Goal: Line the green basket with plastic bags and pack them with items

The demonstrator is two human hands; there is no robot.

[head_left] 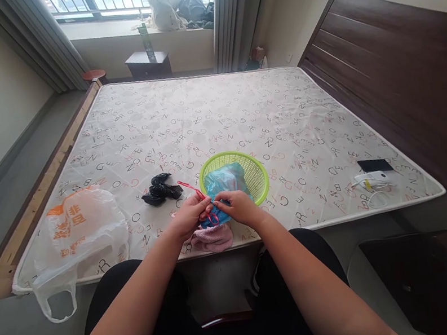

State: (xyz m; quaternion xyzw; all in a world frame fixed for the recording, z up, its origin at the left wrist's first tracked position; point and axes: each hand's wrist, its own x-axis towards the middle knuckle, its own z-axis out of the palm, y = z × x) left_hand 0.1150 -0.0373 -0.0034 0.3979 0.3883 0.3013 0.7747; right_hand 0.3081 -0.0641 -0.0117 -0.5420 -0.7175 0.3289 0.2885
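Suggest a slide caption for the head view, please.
Hands meet at a red string over a blue plastic bag partly in a green basket.

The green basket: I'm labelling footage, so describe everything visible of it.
The green basket is round and looks plastic, with a solid rim and perforated wall. It sits open side up on the mattress. A blue bag lies partly inside, hiding part of the near rim; whether the right hand touches the basket is unclear.

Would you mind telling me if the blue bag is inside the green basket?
Partly in: the blue bag bulges inside the green basket, its near end extending past the rim.
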